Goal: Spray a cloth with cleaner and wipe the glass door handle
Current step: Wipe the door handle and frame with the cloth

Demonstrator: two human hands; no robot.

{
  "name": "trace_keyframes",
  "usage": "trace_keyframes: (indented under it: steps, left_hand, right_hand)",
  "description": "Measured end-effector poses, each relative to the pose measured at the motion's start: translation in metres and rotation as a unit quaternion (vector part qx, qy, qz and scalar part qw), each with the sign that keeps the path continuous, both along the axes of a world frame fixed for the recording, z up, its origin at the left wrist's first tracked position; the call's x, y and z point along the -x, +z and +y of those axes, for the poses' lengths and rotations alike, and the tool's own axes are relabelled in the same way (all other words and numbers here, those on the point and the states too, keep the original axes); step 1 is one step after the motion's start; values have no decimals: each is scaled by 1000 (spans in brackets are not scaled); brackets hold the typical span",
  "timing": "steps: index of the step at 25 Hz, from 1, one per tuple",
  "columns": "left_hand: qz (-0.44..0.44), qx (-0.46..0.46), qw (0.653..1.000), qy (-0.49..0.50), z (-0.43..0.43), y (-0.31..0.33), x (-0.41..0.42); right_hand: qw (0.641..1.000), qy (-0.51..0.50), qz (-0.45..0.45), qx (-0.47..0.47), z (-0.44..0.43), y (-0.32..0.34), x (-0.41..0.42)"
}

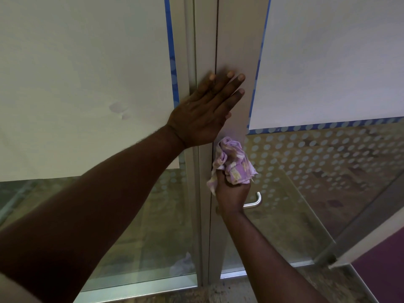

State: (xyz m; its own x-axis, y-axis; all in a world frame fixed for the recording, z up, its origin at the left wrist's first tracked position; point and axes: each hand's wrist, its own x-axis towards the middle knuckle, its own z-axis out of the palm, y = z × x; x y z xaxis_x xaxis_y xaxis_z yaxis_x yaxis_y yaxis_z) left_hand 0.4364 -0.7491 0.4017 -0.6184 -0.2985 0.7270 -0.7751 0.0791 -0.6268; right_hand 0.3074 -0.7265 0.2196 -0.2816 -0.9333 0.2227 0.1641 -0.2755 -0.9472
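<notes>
My left hand (pixel 203 110) lies flat with fingers spread against the grey metal door frame (pixel 236 51), above the handle. My right hand (pixel 231 193) grips a crumpled purple and yellow cloth (pixel 232 162) and presses it against the frame's stile. Just right of this hand, the curved end of a silver lever door handle (pixel 254 202) sticks out; the rest of the handle is hidden behind my fist. No spray bottle is in view.
The glass door (pixel 306 182) carries a dotted frosted pattern, with white paper (pixel 328 62) edged in blue tape above. A second papered glass panel (pixel 87 84) stands at left. The stone threshold (pixel 218 291) runs along the bottom.
</notes>
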Motion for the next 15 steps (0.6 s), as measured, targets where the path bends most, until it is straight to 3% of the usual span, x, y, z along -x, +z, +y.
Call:
trace_keyframes:
  steps: [8,15]
  left_hand:
    - [-5,0,1000,8,-1,0,-1]
    - [-3,2,1000,2,-4,-2,-2]
  right_hand:
    - [989,-78,-86,-95,-11,-6,18]
    - [987,-93,-60,-119,-14,-28,30]
